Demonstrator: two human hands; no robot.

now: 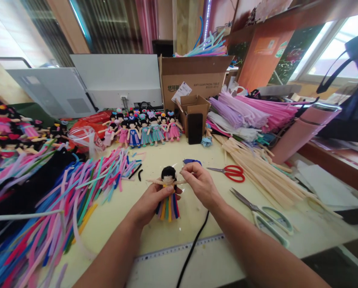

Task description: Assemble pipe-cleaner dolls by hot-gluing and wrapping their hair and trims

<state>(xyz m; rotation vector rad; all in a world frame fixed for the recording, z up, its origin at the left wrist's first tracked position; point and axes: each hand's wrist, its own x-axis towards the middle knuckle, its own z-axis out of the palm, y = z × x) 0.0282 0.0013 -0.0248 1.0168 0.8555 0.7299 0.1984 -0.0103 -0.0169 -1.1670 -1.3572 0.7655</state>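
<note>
Doll [167,208] with a striped skirt is gripped around the body by the left hand [153,200], just above the table [115,228], while the right hand [200,184] is pinched beside its head and outstretched arm, though whether anything is held there cannot be told. A small detail is apparently being adjusted, for which a steady body and precise fingertips are needed; farther out, red-handled scissors [234,173] and finished-looking figures [137,132] are seen.

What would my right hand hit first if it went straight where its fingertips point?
Your right hand would likely meet the black-haired doll in your left hand; depth is unclear.
</note>
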